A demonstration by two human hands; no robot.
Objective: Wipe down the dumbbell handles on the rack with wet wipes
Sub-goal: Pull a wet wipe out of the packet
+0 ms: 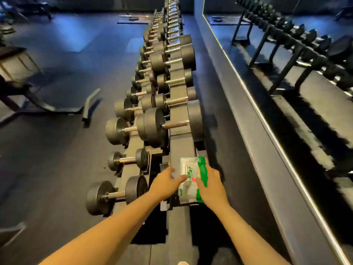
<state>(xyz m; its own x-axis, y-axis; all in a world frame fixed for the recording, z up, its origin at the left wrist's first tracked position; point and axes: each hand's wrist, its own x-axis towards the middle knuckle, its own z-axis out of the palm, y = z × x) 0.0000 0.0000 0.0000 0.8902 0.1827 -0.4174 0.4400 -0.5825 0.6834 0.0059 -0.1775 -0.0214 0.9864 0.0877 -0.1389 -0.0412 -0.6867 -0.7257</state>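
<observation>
- Two hands meet at the lower centre of the frame. The right hand (212, 185) grips the green edge of the wipes pack (191, 165), thumb on top.
- The left hand (165, 183) has its fingers on the pack's label; I cannot tell whether they pinch it.
- The pack lies on the rack's (179, 148) upper shelf.
- Dumbbells (154, 127) line both shelves toward the top centre.
- A bench (47, 107) stands at the left and a mirror (286, 54) at the right.
</observation>
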